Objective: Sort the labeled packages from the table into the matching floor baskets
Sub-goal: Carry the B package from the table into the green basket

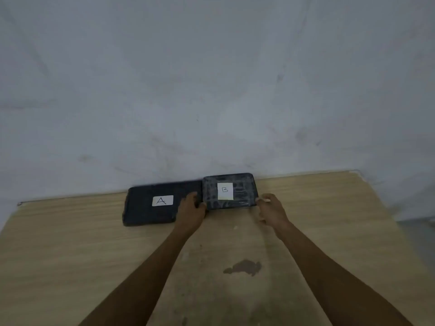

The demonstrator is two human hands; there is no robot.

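Note:
Two dark wrapped packages lie side by side at the far edge of the wooden table [70, 243], against the wall. The left package [143, 208] carries a white label marked A. The smaller, shiny package [240, 191] on the right carries a label marked B. My left hand [191, 209] grips the B package's left near corner, partly over the A package's right end. My right hand [270, 207] holds its right near corner with fingers pinched on the edge. No floor baskets are in view.
A grey-white wall [211, 78] rises directly behind the table. A dark stain [244, 267] marks the tabletop between my forearms. The table's right edge runs diagonally at the right, with a strip of floor [419, 236] beyond it.

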